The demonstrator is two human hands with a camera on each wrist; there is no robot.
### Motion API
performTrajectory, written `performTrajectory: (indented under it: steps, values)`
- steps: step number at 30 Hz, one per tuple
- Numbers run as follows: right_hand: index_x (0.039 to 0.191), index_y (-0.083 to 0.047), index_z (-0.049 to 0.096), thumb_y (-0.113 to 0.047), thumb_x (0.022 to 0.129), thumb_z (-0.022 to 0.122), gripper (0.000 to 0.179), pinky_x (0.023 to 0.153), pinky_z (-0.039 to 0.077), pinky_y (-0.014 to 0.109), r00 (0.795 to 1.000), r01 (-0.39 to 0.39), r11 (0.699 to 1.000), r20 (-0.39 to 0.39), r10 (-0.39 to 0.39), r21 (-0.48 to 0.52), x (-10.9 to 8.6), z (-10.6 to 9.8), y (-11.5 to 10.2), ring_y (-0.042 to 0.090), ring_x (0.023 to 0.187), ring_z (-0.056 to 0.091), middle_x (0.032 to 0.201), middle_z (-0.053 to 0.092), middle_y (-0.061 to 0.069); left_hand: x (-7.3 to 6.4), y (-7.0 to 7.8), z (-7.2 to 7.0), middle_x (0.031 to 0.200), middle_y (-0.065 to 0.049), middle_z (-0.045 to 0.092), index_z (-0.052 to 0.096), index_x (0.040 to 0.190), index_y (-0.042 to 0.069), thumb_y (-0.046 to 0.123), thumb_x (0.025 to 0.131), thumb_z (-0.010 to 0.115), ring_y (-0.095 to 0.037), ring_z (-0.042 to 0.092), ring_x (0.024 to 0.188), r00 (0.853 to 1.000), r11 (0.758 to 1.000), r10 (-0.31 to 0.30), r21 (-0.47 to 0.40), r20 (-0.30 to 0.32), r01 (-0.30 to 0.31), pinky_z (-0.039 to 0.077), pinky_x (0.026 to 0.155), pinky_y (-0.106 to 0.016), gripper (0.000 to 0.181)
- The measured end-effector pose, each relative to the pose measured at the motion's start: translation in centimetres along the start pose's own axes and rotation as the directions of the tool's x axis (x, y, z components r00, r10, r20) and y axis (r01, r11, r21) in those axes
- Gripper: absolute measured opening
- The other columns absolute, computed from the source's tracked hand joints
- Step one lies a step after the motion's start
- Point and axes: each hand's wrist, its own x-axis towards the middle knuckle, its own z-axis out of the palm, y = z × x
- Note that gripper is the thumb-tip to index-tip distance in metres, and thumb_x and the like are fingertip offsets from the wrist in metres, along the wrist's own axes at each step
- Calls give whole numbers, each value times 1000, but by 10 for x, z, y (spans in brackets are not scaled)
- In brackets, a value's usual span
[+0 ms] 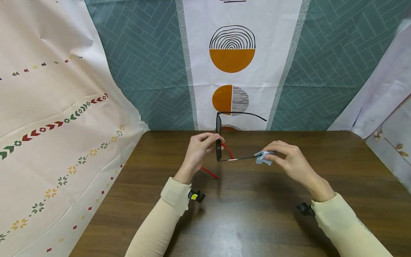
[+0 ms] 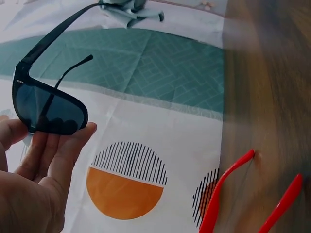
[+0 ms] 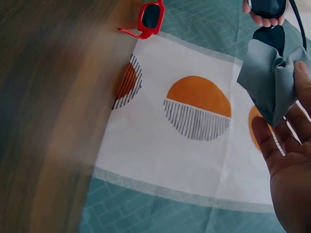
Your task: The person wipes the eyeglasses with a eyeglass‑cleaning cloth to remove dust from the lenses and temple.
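Observation:
Black sunglasses [image 1: 218, 152] are held up above the table, lenses turned side-on in the head view and both temple arms pointing right. My left hand [image 1: 199, 150] pinches them at the middle of the front; in the left wrist view a dark lens [image 2: 51, 109] rises above the fingertips. My right hand [image 1: 287, 157] pinches a folded light-blue cloth [image 1: 264, 157] around the end of the nearer temple. Seen from the right wrist, the cloth [image 3: 272, 80] hangs in folds between thumb and fingers, covering that temple's tip.
Red-framed sunglasses [image 3: 149, 18] lie on the wooden table [image 1: 244, 214], partly behind my left hand in the head view, their red arms [image 2: 279, 206] extended. A patterned curtain [image 1: 160, 64] stands behind the table; pale cloth [image 1: 64, 142] borders its left side.

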Motion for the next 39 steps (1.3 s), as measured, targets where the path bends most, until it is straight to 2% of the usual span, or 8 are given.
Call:
performTrajectory:
  steps: [8, 15, 18, 20, 23, 29, 34, 39]
  values:
    - [100, -9, 75, 16, 70, 85, 40, 77, 47, 15, 991, 133, 979, 27, -131, -154, 3, -5, -16, 6, 88, 58, 95, 70, -6, 1, 2, -4, 103, -10, 76, 77, 108, -7, 12, 100, 70, -22, 71, 105, 1000, 987, -18, 158, 8, 16, 57, 99, -42, 22]
    - [99, -8, 74, 6, 79, 85, 27, 81, 44, 20, 976, 217, 947, 85, -203, -237, 9, -7, -35, 11, 88, 57, 95, 69, -6, 0, 3, -2, 103, -5, 79, 83, 101, 7, 20, 98, 73, -15, 73, 99, 999, 892, 18, 453, -44, 3, 60, 89, -32, 17]
    - [99, -8, 73, -17, 95, 75, 10, 83, 43, 23, 968, 246, 931, 116, -222, -270, 12, -7, -41, 13, 88, 57, 94, 67, -6, 0, 2, 2, 106, -7, 78, 82, 102, 5, 17, 99, 70, -16, 74, 95, 998, 881, -1, 472, -55, 27, 61, 87, -32, 17]
    - [98, -7, 73, -31, 103, 62, 26, 83, 43, 23, 965, 257, 922, 125, -230, -290, 13, -6, -45, 13, 87, 57, 93, 66, -6, 0, 1, 5, 107, -8, 77, 81, 103, 4, 16, 100, 68, -19, 76, 90, 998, 879, -12, 475, -67, 42, 62, 86, -34, 18]
    - [97, -7, 72, -42, 107, 48, 43, 83, 42, 22, 962, 271, 908, 126, -243, -319, 13, -4, -50, 14, 85, 57, 92, 66, -6, 1, -1, 7, 105, -4, 78, 82, 102, 9, 20, 98, 70, -15, 73, 89, 996, 838, 22, 545, -91, 31, 59, 84, -29, 17]
    - [97, -6, 71, -40, 111, 43, 46, 83, 42, 22, 945, 328, 872, 142, -296, -365, 15, 0, -64, 15, 85, 59, 91, 66, -4, 1, -1, 7, 94, 2, 79, 85, 96, 16, 29, 93, 77, -17, 56, 81, 984, 742, 132, 670, -118, -19, 39, 67, -30, 16]
    - [98, -6, 71, -39, 112, 42, 46, 83, 42, 23, 941, 339, 866, 148, -305, -368, 17, 2, -70, 15, 86, 59, 92, 65, -4, 1, -1, 8, 91, 2, 79, 85, 94, 15, 28, 92, 79, -17, 54, 77, 978, 723, 158, 690, -133, -23, 37, 63, -29, 15]
    - [98, -5, 70, -38, 112, 41, 47, 84, 44, 25, 939, 344, 860, 147, -311, -378, 18, 3, -71, 16, 86, 59, 91, 65, -3, 2, 0, 12, 90, 0, 79, 84, 94, 12, 25, 93, 77, -18, 64, 81, 977, 712, 155, 702, -148, -7, 47, 69, -30, 15]
